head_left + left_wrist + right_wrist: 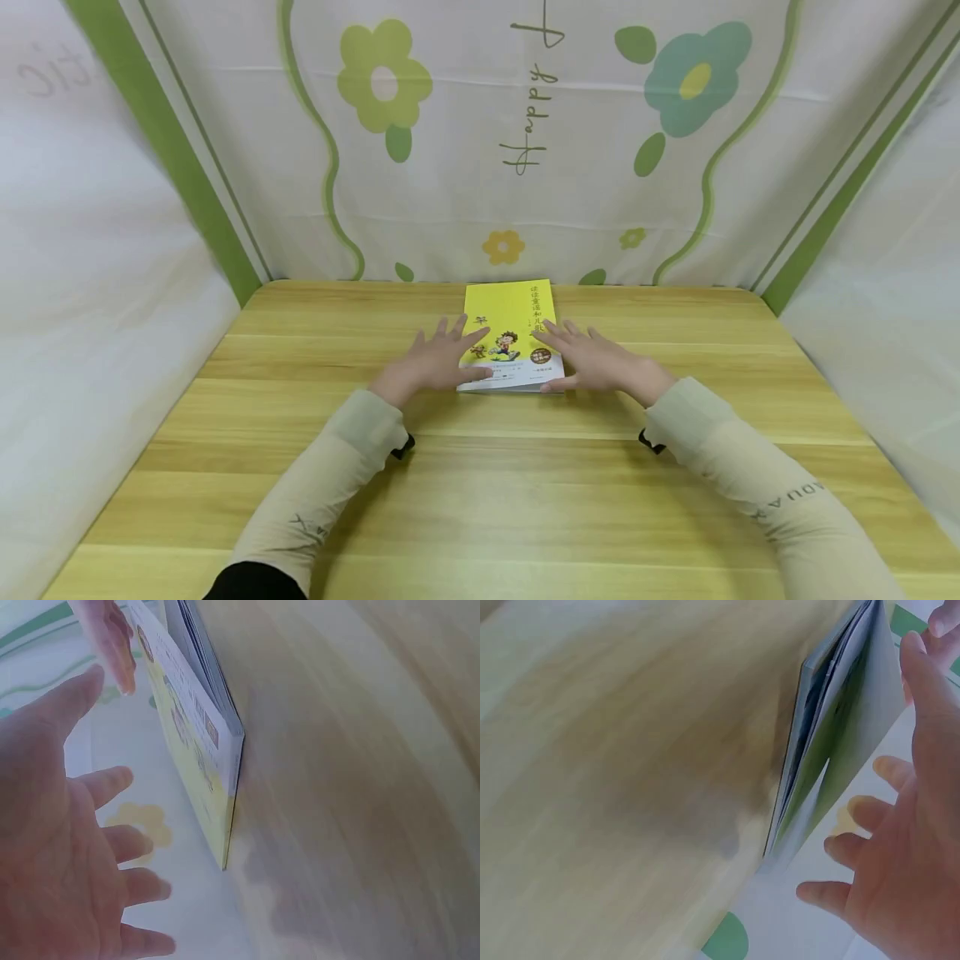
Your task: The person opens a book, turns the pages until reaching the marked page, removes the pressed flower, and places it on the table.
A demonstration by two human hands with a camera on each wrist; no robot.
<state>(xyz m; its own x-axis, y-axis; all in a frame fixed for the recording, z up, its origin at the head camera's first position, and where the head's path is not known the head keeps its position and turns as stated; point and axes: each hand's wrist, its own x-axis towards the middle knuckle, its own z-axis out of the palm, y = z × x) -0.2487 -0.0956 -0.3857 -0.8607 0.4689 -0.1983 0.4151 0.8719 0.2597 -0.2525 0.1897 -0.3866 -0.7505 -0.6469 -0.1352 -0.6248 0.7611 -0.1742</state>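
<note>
A yellow book with a white lower band lies on the table near its back edge; a cartoon child is printed on the cover. My left hand hovers at the book's left side with fingers spread, its thumb over the white band. On the other side my right hand spreads its fingers over the book's right edge. In the left wrist view, a gap shows between the left hand and the book. The right wrist view shows the pages and cover slightly parted beside the right hand.
The wooden table reaches back to a white fabric backdrop printed with flowers and green lines. White fabric side walls flank it left and right. Each wrist wears a black band, partly covered by a light sleeve.
</note>
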